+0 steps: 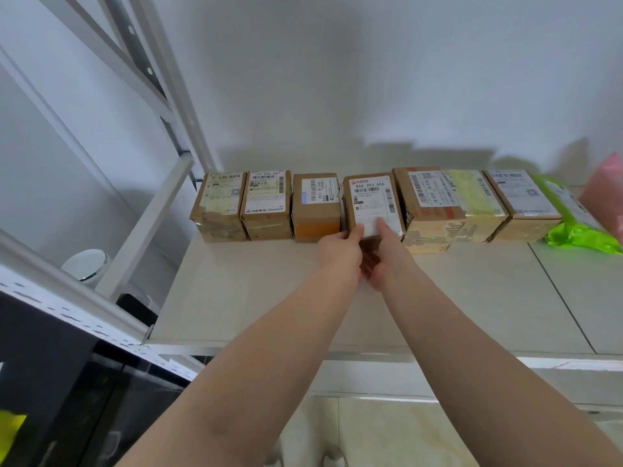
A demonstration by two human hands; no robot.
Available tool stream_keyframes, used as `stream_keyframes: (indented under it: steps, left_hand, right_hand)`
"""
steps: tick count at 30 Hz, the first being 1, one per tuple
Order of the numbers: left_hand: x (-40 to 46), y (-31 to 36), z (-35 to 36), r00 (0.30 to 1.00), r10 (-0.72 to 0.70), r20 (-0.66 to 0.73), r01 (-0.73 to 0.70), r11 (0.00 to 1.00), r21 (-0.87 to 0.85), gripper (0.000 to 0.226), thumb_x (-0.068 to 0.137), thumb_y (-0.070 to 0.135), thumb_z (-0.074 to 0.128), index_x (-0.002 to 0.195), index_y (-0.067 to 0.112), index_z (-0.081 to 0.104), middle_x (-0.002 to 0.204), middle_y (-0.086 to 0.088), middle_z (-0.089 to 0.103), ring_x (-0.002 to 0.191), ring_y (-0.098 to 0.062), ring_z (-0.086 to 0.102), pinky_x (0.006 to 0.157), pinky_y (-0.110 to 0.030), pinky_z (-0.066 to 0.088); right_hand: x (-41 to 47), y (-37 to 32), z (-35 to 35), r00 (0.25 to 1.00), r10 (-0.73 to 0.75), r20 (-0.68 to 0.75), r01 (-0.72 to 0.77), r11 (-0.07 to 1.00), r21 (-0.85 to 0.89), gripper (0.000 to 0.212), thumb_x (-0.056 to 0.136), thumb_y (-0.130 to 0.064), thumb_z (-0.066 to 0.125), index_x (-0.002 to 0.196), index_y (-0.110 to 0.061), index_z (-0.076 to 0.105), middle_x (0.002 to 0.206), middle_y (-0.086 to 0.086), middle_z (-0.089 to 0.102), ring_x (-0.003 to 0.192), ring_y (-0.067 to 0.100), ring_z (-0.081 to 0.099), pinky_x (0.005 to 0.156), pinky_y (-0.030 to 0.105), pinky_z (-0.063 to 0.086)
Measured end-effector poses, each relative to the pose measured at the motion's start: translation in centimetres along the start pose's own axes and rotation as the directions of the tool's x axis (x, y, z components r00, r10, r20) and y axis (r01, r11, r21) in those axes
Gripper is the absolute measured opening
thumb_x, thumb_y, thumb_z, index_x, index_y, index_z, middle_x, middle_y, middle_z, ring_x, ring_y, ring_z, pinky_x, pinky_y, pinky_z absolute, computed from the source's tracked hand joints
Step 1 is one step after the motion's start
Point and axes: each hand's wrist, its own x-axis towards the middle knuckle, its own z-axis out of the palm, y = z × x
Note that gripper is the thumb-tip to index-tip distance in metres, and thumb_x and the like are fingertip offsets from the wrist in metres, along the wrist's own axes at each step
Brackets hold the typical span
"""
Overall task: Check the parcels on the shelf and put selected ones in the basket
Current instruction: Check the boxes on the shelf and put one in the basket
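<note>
Both your hands, left (340, 249) and right (384, 254), grip the fourth parcel (372, 200), thumbs on its label. Neighbouring boxes crowd both sides. Bare shelf (236, 298) lies open toward the front edge.

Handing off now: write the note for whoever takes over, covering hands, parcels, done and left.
Left hand and right hand both grip the front of the 866 303 666 box, fourth from left, thumbs on its label.
Seven boxes stand in a row at the back of the shelf; a green bag lies at the right end.
No basket in view, so what is already picked cannot be told.
Left: check this box, then the rest.
</note>
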Motion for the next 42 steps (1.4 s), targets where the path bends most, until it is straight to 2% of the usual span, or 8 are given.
stream_keyframes:
  steps: [4,17,21,26,30,36,38,42]
  left_hand:
    - [-0.4,0.4,-0.3,1.000,0.023,-0.010,-0.023,1.000,-0.012,0.024,0.087,0.024,0.069,0.103,0.006,0.072,0.099,-0.014,0.074,0.087,-0.030,0.070,0.086,-0.042,0.057]
    - [-1.9,0.7,-1.0,0.996,0.092,0.003,-0.091,0.986,-0.140,0.020,0.092,0.018,0.063,0.106,0.007,0.072,0.097,-0.009,0.074,0.087,-0.023,0.071,0.082,-0.034,0.057]
    - [-2.6,1.1,-2.3,0.992,0.129,0.008,-0.125,0.975,-0.185,0.021,0.093,0.017,0.062,0.108,0.005,0.070,0.095,-0.007,0.074,0.083,-0.019,0.071,0.072,-0.025,0.055]
    - [-4.9,1.6,-4.4,0.984,0.170,0.052,-0.161,0.976,-0.148,0.028,0.093,0.020,0.061,0.115,0.004,0.067,0.102,-0.010,0.072,0.081,-0.017,0.069,0.067,-0.019,0.047]
    - [-7.3,2.0,-5.9,0.974,0.187,0.129,-0.173,0.978,-0.115,0.029,0.093,0.021,0.062,0.117,0.005,0.066,0.099,-0.006,0.070,0.078,-0.011,0.067,0.069,-0.018,0.048]
    - [-10.4,0.5,-7.9,0.950,0.070,0.304,-0.107,0.989,0.106,0.050,0.082,0.047,0.069,0.120,0.018,0.058,0.115,0.000,0.065,0.107,-0.020,0.061,0.095,-0.034,0.049]
    - [-11.3,-0.7,-8.0,0.914,0.011,0.406,-0.068,0.990,0.126,0.050,0.081,0.051,0.068,0.119,0.020,0.058,0.117,-0.001,0.065,0.111,-0.023,0.059,0.103,-0.042,0.045]
    - [-13.5,-3.3,-6.7,0.829,-0.032,0.558,-0.090,0.978,0.191,0.048,0.085,0.040,0.068,0.128,0.023,0.058,0.110,0.000,0.071,0.104,-0.021,0.066,0.103,-0.047,0.045]
  right_hand:
    - [-0.4,-0.1,0.3,1.000,-0.002,-0.015,0.001,1.000,-0.014,0.042,0.090,-0.036,0.068,0.125,-0.014,0.063,0.114,0.011,0.071,0.081,0.024,0.069,0.057,0.033,0.053]
    - [-2.6,-0.6,0.9,1.000,0.003,0.018,-0.002,0.998,-0.069,0.039,0.084,-0.034,0.074,0.118,-0.018,0.063,0.112,0.007,0.070,0.101,0.024,0.067,0.083,0.038,0.057]
    - [-4.0,-0.9,0.8,0.998,-0.018,0.059,0.026,0.992,-0.126,0.022,0.083,-0.032,0.074,0.094,-0.018,0.061,0.103,0.007,0.064,0.105,0.022,0.060,0.095,0.039,0.051]
    - [-6.6,-0.9,0.2,0.993,-0.076,0.093,0.085,0.992,-0.094,0.019,0.084,-0.033,0.072,0.094,-0.022,0.060,0.104,0.005,0.065,0.106,0.023,0.061,0.094,0.036,0.050]
    - [-8.8,0.1,-0.7,0.986,-0.143,0.090,0.148,0.988,-0.045,0.018,0.085,-0.030,0.073,0.092,-0.021,0.059,0.099,0.005,0.066,0.105,0.023,0.063,0.095,0.036,0.051]
    - [-12.6,2.4,-5.1,0.976,-0.215,0.035,0.213,0.976,0.047,0.023,0.081,-0.032,0.076,0.097,-0.021,0.063,0.107,0.007,0.067,0.103,0.020,0.064,0.093,0.033,0.053]
    - [-13.7,3.5,-7.4,0.977,-0.214,0.013,0.213,0.975,0.058,0.026,0.081,-0.033,0.076,0.101,-0.020,0.064,0.109,0.007,0.067,0.102,0.020,0.064,0.091,0.033,0.053]
    - [-15.7,4.6,-12.6,0.980,-0.197,-0.021,0.198,0.978,0.069,0.025,0.081,-0.035,0.075,0.097,-0.019,0.065,0.103,0.006,0.067,0.100,0.020,0.065,0.090,0.032,0.054]
